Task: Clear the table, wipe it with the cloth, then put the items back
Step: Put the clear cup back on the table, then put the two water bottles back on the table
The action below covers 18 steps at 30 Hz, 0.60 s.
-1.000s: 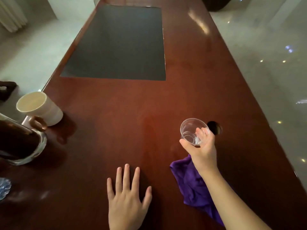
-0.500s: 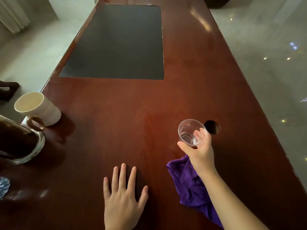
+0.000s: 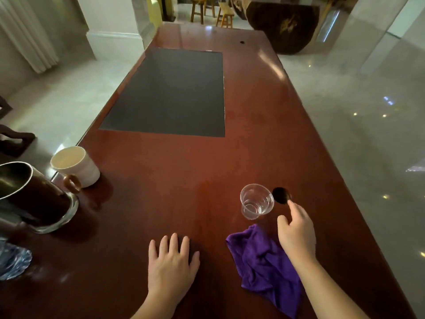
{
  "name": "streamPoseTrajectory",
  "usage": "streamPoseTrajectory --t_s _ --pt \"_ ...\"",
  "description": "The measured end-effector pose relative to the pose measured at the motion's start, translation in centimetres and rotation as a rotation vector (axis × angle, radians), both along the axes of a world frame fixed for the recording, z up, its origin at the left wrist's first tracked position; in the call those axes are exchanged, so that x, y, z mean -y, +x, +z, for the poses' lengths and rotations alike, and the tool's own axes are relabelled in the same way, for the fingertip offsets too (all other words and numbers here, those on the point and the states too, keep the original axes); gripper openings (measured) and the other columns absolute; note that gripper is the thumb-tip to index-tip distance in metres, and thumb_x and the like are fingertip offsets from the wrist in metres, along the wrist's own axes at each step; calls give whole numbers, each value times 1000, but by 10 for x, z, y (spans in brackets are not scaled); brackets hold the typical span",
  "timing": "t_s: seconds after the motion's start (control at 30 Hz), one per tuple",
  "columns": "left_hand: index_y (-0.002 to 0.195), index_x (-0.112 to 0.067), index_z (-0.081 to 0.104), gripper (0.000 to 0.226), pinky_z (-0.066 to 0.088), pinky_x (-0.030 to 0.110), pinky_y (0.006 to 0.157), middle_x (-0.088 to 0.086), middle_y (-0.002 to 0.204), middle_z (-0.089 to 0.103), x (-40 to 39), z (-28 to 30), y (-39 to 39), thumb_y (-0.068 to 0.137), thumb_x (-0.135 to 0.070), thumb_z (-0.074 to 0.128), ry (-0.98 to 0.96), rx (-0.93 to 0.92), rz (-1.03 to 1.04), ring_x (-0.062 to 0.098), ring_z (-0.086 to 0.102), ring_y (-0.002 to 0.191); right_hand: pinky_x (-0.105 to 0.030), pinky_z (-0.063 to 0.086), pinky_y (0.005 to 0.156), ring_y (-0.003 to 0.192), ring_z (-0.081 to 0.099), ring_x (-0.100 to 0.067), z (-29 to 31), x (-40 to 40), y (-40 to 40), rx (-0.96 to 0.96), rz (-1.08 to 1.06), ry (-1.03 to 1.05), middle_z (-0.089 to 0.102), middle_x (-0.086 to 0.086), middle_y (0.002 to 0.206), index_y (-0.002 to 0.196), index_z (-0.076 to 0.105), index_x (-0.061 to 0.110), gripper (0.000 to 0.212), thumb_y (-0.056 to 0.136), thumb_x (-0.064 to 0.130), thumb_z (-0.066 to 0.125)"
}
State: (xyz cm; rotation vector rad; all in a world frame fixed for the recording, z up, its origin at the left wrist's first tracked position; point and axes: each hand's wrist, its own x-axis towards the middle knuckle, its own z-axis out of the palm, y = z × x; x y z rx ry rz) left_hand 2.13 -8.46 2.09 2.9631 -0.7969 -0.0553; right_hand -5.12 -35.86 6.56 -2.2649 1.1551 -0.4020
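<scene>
I'm looking down a long reddish-brown wooden table [image 3: 184, 171] with a dark grey rectangular mat [image 3: 170, 93] set into its far half. My left hand [image 3: 171, 268] lies flat, fingers spread. My right hand [image 3: 296, 233] hovers loosely curled just beside the clear plastic cup [image 3: 256, 201], not touching it. The cup stands next to a round dark hole [image 3: 281, 195]. A crumpled purple cloth [image 3: 262, 263] lies under my right wrist. At the left edge I see 1 cream ceramic mug [image 3: 76, 165].

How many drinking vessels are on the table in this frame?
2. A clear glass cup stands right of centre, just beyond the purple cloth and the right hand. A white mug sits near the left edge. Others may lie outside the view.
</scene>
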Motion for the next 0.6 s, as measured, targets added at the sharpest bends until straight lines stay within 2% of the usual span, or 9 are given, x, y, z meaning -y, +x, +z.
streamPoseTrajectory --t_s 0.1,0.17,0.23,0.47,0.6 --pt "120 -13 65 54 40 59 99 13 119 67 17 34 32 88 -51 44 -25 83 -9 36 59 115 -45 38 105 130 44 -32 25 1 2 -68 99 -254 53 -16 139 135 53 6 47 90 21 57" --pt "124 -15 62 52 38 56 101 9 121 65 28 59 51 89 -51 49 -40 134 -2 34 55 120 -48 38 105 129 45 -36 38 -4 10 -83 163 -353 55 -18 137 133 56 5 47 89 24 60" --pt "127 -17 58 53 35 53 103 6 122 62 33 82 66 90 -53 44 -50 171 19 31 52 121 -47 36 106 130 45 -35 50 -12 21 -101 217 -417 55 -17 138 132 57 7 47 90 28 60" --pt "134 -19 50 58 29 52 106 7 139 52 -16 124 98 94 -58 33 -58 275 157 31 41 133 -48 34 107 131 44 -34 77 -64 73 -80 421 -477 56 -16 136 128 61 10 49 86 36 63" --pt "130 -18 54 58 32 52 104 8 135 56 -68 138 100 93 -59 35 -87 314 300 32 44 130 -45 29 110 134 39 -33 84 -113 111 -34 561 -407 52 -16 140 129 60 11 53 84 38 65"
